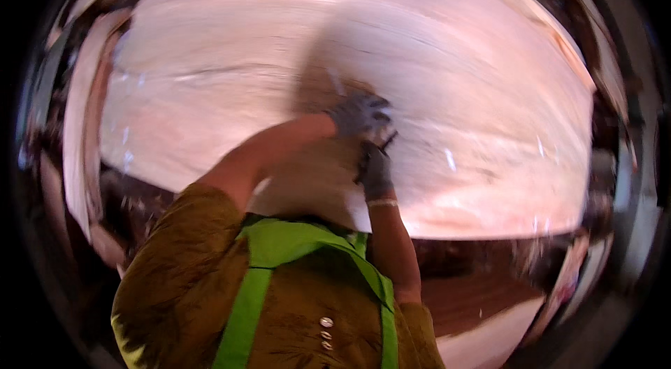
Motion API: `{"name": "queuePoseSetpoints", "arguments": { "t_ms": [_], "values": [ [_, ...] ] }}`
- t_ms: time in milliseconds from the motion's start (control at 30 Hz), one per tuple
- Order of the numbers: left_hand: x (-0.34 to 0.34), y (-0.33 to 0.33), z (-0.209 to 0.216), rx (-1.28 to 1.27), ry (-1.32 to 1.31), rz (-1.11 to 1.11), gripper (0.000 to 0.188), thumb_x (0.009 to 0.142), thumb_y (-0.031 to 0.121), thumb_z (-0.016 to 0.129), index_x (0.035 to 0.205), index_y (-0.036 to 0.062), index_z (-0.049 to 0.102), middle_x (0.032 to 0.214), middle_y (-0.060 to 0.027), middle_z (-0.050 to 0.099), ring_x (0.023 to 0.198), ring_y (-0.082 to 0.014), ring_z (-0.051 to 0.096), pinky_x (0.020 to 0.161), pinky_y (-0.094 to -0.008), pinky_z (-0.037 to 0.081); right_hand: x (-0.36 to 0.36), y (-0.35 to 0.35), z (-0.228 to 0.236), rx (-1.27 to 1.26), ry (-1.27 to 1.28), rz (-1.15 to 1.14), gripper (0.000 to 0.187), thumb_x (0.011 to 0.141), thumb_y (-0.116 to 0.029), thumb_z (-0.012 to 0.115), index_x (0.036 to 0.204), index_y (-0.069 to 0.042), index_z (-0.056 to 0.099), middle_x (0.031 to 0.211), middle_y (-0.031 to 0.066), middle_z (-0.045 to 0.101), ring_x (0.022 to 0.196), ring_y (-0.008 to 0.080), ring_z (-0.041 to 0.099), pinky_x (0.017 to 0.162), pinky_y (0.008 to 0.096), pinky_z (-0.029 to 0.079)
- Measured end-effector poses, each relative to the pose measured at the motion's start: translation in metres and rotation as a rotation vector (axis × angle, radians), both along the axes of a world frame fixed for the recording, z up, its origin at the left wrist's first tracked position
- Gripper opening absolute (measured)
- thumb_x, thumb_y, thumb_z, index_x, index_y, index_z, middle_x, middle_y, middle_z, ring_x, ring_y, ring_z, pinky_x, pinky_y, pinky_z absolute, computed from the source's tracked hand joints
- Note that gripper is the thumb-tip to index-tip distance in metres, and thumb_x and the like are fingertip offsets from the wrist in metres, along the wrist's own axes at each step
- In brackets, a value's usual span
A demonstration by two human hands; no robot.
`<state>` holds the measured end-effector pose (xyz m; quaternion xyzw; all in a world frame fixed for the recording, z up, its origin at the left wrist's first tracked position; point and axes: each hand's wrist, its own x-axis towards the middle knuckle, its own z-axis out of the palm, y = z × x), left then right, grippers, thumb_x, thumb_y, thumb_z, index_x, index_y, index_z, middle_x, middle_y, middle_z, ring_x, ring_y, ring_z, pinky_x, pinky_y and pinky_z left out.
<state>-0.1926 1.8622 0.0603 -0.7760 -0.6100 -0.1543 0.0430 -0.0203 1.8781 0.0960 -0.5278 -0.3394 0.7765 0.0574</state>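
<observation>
A broad, pale wooden sheet [210, 100] with streaky grain, like veneer or plywood, lies in front of me. My left hand [358, 114], in a grey-blue work glove, rests over its middle with the fingers stretched to the right and somewhat apart. Just below it is my right hand [377, 172], in a grey and dark glove, closed around something. A slim dark tip [389, 140] sticks up from that hand, too blurred to name. The two hands nearly touch, and between them a small pale patch shows.
Long wooden boards [84, 117] border the sheet on the left, and a splintered wooden edge [570, 54] runs along the right. Below the near edge at the right lies a brown surface [475, 302]. Shadow from my head and arms falls across the sheet. Motion blurs the scene.
</observation>
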Motion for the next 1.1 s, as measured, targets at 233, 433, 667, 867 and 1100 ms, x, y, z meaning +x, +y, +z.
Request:
{"name": "queuePoseSetpoints", "arguments": {
  "t_ms": [233, 433, 667, 867, 1100],
  "values": [
    [0.013, -0.011, 0.017, -0.135, -0.111, 0.147, 0.041, 0.08, 0.015, 0.054, 0.12, 0.0244, 0.055, 0.133, -0.0091, 0.044, 0.121, -0.0275, 0.041, 0.096, -0.0461, 0.037, 0.016, -0.049, -0.006, -0.003, 0.183, 0.07, 0.01, 0.091, -0.018, 0.049, 0.091, -0.01, 0.055, 0.057, -0.0059, 0.036, 0.043, 0.0058, 0.033, 0.039, 0.0216, 0.028],
    [-0.064, -0.161, 0.0, 0.105, -0.516, 0.39, 0.037, 0.081, 0.008, 0.051, 0.118, 0.0076, 0.054, 0.129, -0.0118, 0.047, 0.121, -0.0299, 0.041, 0.1, -0.0433, 0.035, -0.051, -0.089, 0.028, 0.133, 0.145, 0.29, 0.012, 0.091, -0.018, 0.051, 0.091, -0.007, 0.054, 0.056, -0.0042, 0.039, 0.039, 0.0068, 0.033, 0.035, 0.0219, 0.026],
    [-0.199, -0.344, 0.003, 0.07, -0.015, 0.721, 0.036, 0.08, 0.013, 0.05, 0.115, 0.0065, 0.056, 0.126, -0.0108, 0.05, 0.114, -0.0283, 0.048, 0.099, -0.0397, 0.037, -0.221, -0.162, 0.032, 0.253, 0.137, 0.573, 0.016, 0.089, -0.023, 0.056, 0.08, -0.01, 0.055, 0.051, -0.0032, 0.039, 0.035, 0.0089, 0.034, 0.032, 0.025, 0.026],
    [-0.221, -0.346, 0.015, 0.061, -0.272, 0.854, 0.037, 0.082, 0.013, 0.047, 0.118, 0.0074, 0.052, 0.125, -0.012, 0.051, 0.111, -0.0284, 0.051, 0.094, -0.0387, 0.042, -0.323, -0.175, -0.005, 0.28, 0.145, 0.555, 0.014, 0.084, -0.021, 0.061, 0.077, -0.012, 0.054, 0.056, -0.0033, 0.044, 0.041, 0.0089, 0.04, 0.036, 0.0247, 0.03],
    [-0.258, -0.336, 0.0, -0.026, -0.122, 0.82, 0.026, 0.082, 0.017, 0.051, 0.106, 0.0129, 0.058, 0.099, -0.0078, 0.059, 0.09, -0.0241, 0.06, 0.073, -0.0363, 0.05, -0.336, -0.171, -0.045, 0.296, 0.125, 0.47, 0.015, 0.085, -0.019, 0.059, 0.077, -0.008, 0.055, 0.056, -0.0008, 0.047, 0.04, 0.0108, 0.04, 0.036, 0.0258, 0.031]
  ]
}}
